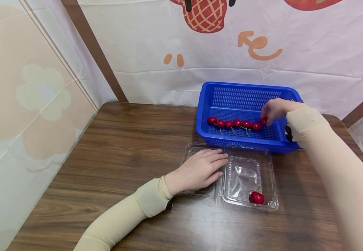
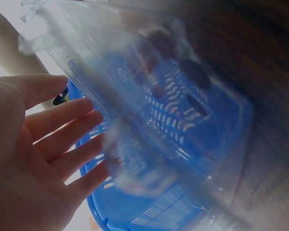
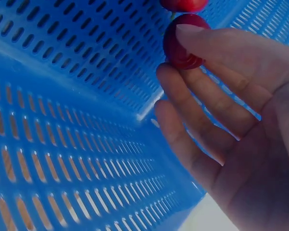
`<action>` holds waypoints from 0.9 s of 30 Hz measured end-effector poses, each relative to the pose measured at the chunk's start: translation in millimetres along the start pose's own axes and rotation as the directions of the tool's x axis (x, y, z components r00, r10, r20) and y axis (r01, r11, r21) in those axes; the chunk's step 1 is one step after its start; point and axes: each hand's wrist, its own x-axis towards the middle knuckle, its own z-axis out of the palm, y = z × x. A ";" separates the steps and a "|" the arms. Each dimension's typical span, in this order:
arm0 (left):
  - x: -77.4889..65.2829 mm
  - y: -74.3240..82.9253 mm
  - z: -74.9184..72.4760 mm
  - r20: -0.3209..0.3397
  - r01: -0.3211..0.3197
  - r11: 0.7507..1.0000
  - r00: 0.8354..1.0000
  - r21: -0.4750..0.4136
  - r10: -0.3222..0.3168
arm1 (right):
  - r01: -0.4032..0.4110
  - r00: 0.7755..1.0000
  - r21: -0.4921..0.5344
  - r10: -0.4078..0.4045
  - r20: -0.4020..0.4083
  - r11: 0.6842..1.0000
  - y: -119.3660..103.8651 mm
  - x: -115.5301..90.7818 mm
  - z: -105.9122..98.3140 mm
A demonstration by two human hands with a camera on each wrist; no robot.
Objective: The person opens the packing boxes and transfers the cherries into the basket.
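My right hand (image 1: 275, 108) reaches into the right end of a blue plastic basket (image 1: 247, 139). Thumb and fingertips pinch a red cherry (image 3: 180, 43), the last at the right of a row of cherries (image 1: 237, 123) lying along the basket floor, some with thin stems. My left hand (image 1: 198, 170) lies palm down with extended fingers over the left half of a clear plastic clamshell box (image 1: 244, 177). Red cherries (image 1: 257, 198) sit in the front right corner of the box's right half. In the left wrist view the clear plastic spreads in front of my left fingers (image 2: 81, 144).
The box lies spread out on a brown wood-grain table (image 1: 118, 157), right in front of the basket. Behind the table hangs a pale printed cloth (image 1: 156, 42), close to the basket's back rim. Another cloth hangs along the left side.
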 end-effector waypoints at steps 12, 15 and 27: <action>0.1 0.9 -0.2 0.003 0.002 1.000 1.000 -0.010 -0.002 | -0.091 0.995 0.070 0.088 0.048 0.993 0.5 1.5 9.7; 0.1 1.1 -0.7 0.010 0.004 1.000 1.000 -0.004 -0.004 | -0.087 0.995 0.074 0.083 0.058 0.993 1.3 1.5 10.2; 0.1 1.3 -1.2 0.009 0.005 1.000 1.000 -0.002 -0.005 | -0.097 0.990 0.123 0.083 0.116 0.988 5.1 3.5 12.2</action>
